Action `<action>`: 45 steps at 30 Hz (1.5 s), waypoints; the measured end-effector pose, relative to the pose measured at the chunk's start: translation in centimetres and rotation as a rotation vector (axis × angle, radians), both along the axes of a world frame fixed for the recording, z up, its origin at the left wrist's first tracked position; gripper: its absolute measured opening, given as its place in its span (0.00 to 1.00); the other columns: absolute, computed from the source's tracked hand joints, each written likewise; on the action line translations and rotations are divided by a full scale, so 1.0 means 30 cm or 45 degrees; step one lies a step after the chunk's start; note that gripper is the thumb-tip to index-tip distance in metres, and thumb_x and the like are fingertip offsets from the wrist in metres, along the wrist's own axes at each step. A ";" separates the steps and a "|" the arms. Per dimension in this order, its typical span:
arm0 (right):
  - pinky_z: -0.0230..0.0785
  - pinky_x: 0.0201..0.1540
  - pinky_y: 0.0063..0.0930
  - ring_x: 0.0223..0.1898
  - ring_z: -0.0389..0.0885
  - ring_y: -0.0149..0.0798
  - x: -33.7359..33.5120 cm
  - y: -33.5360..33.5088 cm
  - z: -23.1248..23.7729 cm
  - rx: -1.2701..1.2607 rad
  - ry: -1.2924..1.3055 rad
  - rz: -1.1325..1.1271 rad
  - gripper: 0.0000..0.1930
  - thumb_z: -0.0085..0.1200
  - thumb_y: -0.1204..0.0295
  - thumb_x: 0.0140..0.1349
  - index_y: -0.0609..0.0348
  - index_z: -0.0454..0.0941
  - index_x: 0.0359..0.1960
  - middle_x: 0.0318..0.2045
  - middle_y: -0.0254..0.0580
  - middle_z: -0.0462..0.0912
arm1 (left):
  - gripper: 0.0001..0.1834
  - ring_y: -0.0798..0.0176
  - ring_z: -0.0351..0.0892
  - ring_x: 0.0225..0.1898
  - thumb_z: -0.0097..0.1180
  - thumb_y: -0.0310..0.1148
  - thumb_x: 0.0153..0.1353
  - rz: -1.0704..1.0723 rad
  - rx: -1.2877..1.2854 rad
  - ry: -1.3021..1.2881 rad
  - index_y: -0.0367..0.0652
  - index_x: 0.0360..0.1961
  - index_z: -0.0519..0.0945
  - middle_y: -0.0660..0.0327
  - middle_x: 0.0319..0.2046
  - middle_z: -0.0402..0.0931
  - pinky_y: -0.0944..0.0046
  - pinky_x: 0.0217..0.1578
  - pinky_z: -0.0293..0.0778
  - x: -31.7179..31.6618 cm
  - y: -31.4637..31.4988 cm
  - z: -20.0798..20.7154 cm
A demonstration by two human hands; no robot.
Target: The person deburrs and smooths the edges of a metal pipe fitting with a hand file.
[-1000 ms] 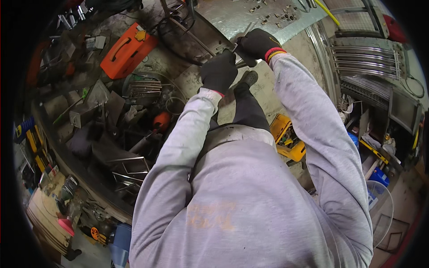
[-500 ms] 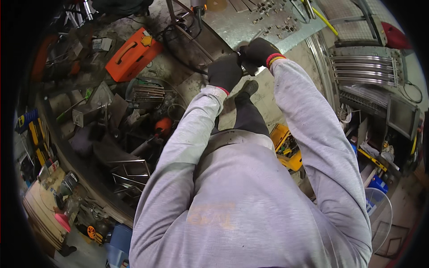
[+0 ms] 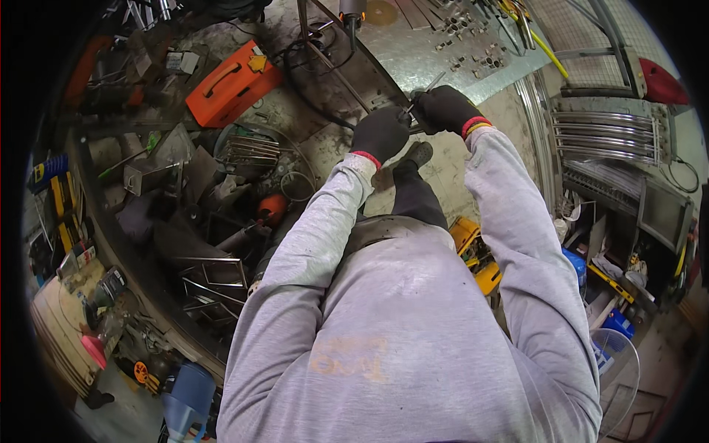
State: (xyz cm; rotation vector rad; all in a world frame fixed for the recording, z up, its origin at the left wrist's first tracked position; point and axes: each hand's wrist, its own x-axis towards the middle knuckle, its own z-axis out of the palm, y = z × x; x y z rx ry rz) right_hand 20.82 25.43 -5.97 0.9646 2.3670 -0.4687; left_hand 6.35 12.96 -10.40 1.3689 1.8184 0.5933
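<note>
Centrally, we saw one slim metal rod (image 3: pixel 436 81) slanting up from between two dark-gloved hands, above the near corner of the silvery metal sheet (image 3: pixel 408 53). The right hand (image 3: pixel 445 111) appeared clamped on the rod. The left hand (image 3: pixel 379 133) was curled close beside it, so that the two were together or nearly so; we could not tell what, if anything, lay inside the left fist.

Compared with half a second earlier, our viewpoint had shifted so that more of the sheet showed, whereas hands and rod had kept roughly the same place over its corner. We took this to mean that the rod was being worked in the air, not laid down.

Beyond the hands, we counted on the sheet one tan disc (image 3: pixel 382 12) and more than a dozen small metal pieces (image 3: pixel 491 63), too crowded for an exact tally. One power tool (image 3: pixel 352 13) hung near the disc. Farther out, we noted one orange case (image 3: pixel 236 92) to the left, one shoe (image 3: pixel 420 153) below the hands, one yellow toolbox (image 3: pixel 487 279), and about five curved bright tubes (image 3: pixel 605 140) to the right.
</note>
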 end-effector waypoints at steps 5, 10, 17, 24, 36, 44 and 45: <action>0.79 0.52 0.55 0.50 0.87 0.61 -0.012 -0.001 -0.055 0.074 -0.085 0.092 0.13 0.55 0.65 0.67 0.53 0.86 0.48 0.44 0.55 0.89 | 0.17 0.40 0.85 0.46 0.50 0.44 0.70 -0.002 -0.046 -0.063 0.47 0.45 0.86 0.46 0.41 0.86 0.44 0.47 0.78 0.001 -0.040 -0.019; 0.80 0.50 0.51 0.47 0.89 0.59 -0.005 0.004 -0.065 0.068 -0.048 -0.067 0.11 0.55 0.68 0.64 0.55 0.88 0.42 0.43 0.55 0.89 | 0.19 0.39 0.85 0.41 0.55 0.45 0.71 0.016 0.097 -0.435 0.38 0.44 0.83 0.42 0.34 0.84 0.42 0.42 0.77 0.021 -0.170 -0.057; 0.81 0.51 0.50 0.48 0.89 0.58 -0.037 0.012 -0.036 0.056 -0.078 -0.010 0.12 0.56 0.68 0.63 0.55 0.88 0.44 0.43 0.55 0.89 | 0.15 0.37 0.86 0.37 0.53 0.45 0.71 0.048 0.133 0.257 0.46 0.42 0.84 0.46 0.34 0.86 0.39 0.37 0.78 0.056 -0.016 -0.028; 0.80 0.54 0.51 0.49 0.88 0.61 0.004 0.029 -0.063 0.091 -0.102 0.016 0.14 0.55 0.67 0.65 0.52 0.87 0.48 0.46 0.56 0.89 | 0.18 0.41 0.86 0.42 0.54 0.47 0.71 0.127 -0.136 -0.148 0.44 0.44 0.85 0.43 0.37 0.85 0.45 0.43 0.79 0.041 -0.197 0.027; 0.79 0.36 0.45 0.28 0.88 0.49 -0.003 0.036 0.002 -0.204 0.131 -0.366 0.23 0.50 0.51 0.69 0.57 0.87 0.31 0.25 0.49 0.87 | 0.17 0.36 0.85 0.42 0.52 0.45 0.72 -0.011 0.145 0.144 0.44 0.42 0.85 0.43 0.36 0.85 0.39 0.44 0.79 0.052 -0.031 -0.023; 0.77 0.37 0.41 0.24 0.86 0.45 0.033 -0.015 -0.019 -0.315 0.152 -0.748 0.33 0.41 0.45 0.72 0.57 0.85 0.21 0.19 0.43 0.85 | 0.19 0.34 0.84 0.42 0.53 0.46 0.69 -0.022 0.063 -0.038 0.41 0.45 0.85 0.39 0.37 0.84 0.40 0.46 0.77 0.024 -0.018 -0.045; 0.77 0.37 0.41 0.24 0.86 0.45 0.046 -0.010 -0.032 -0.314 0.151 -0.749 0.33 0.41 0.45 0.72 0.57 0.85 0.21 0.19 0.43 0.85 | 0.19 0.34 0.84 0.42 0.53 0.46 0.69 -0.023 0.063 -0.040 0.41 0.45 0.85 0.39 0.37 0.84 0.40 0.46 0.77 0.019 -0.011 -0.044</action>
